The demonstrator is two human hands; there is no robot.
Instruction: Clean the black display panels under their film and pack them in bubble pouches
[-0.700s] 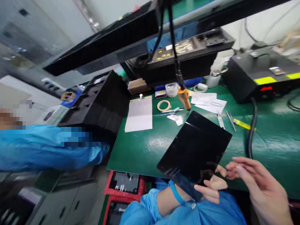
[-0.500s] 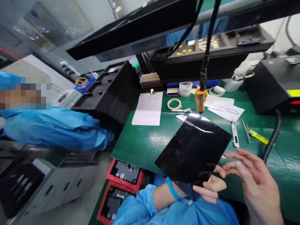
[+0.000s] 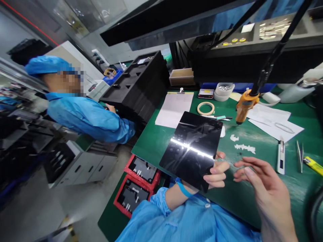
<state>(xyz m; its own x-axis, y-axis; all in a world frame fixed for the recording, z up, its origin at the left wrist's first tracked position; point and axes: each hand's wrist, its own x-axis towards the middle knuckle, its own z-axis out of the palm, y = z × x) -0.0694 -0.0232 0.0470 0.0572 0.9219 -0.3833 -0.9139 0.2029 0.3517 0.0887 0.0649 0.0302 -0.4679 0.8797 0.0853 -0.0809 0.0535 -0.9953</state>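
Observation:
A glossy black tablet-sized panel (image 3: 189, 137) is tilted above the front left of the green bench, with a bright light streak across its face. My left hand (image 3: 217, 171) grips it from behind, fingers curled round its right edge, a blue band on the wrist. Most of the left palm is hidden by the panel. To the right, my right hand (image 3: 262, 188) hovers over the bench, fingers apart and holding nothing. White torn scraps (image 3: 244, 148) lie on the bench just beyond it. An orange electric screwdriver (image 3: 245, 106) hangs behind them.
A clipboard with paper (image 3: 174, 109), a tape roll (image 3: 205, 108), a cutter knife (image 3: 281, 156) and tweezers (image 3: 299, 156) lie on the bench. Stacked black trays (image 3: 136, 90) stand at left. Red-wrapped trays (image 3: 132, 198) sit below. A co-worker (image 3: 83, 111) in blue is beyond.
The panel has turned and tilted, now catching the light, and uncovers white scraps on the bench. The view has swung right-to-left, bringing more of the co-worker in. My right hand remains apart from the panel.

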